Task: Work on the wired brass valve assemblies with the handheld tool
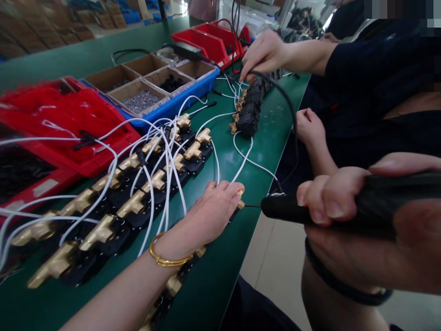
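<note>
My left hand, with a gold bangle at the wrist, is closed over a brass-and-black valve unit near the bench edge. Most of that unit is hidden under my fingers. My right hand grips a black electric screwdriver, held level. Its thin bit points left and reaches the unit by my left fingertips; the exact contact point is too small to tell. Several more units with brass tee fittings and white cables stand in rows left of my left hand, and others lie under my forearm.
A blue tray with cardboard compartments holds screws and black parts. Red bins flank it on the green bench. Across, a co-worker's hand works above another row of units. A black cord hangs between us.
</note>
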Tool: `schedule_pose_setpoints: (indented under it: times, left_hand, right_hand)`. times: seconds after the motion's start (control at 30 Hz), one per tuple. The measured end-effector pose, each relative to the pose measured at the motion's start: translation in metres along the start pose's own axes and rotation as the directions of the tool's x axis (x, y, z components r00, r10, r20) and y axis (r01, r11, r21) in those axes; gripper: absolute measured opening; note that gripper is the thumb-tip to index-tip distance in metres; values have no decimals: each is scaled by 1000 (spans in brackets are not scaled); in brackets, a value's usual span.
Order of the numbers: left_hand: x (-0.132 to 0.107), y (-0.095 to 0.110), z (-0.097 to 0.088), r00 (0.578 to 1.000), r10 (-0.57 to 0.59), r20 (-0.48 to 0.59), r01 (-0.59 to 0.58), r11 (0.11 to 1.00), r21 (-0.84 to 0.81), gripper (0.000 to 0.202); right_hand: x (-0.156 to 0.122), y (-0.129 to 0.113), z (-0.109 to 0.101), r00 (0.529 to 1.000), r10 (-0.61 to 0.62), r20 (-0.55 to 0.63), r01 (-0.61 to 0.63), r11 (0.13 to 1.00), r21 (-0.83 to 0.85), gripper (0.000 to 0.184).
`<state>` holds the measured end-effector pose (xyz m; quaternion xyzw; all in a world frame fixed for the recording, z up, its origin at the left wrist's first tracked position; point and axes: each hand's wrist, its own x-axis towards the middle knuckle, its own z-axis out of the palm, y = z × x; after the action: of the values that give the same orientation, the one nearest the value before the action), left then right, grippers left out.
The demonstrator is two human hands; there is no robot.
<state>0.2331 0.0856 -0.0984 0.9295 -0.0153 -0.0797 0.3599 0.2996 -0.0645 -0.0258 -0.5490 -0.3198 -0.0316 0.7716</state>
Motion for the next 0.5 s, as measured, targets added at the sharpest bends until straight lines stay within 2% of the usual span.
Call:
schedule_pose_setpoints:
  times: [0.13,0.37,0.5]
  left_hand:
    - [0,-2,2,1000,-1,4,1,1000,7,32]
    - [0,-2,1,1000,-13,9,13,1000,-3,31]
    - [-1,-4,2,998,68,7,-68,998,16,29]
  right_hand:
    - [0,2,4,1000,24,-10,-24,1000,8,20]
    - [3,1,12,996,81,-49,-83,996,-37,13]
    - [7,8,16,998,52,44,-51,999,-18,10]
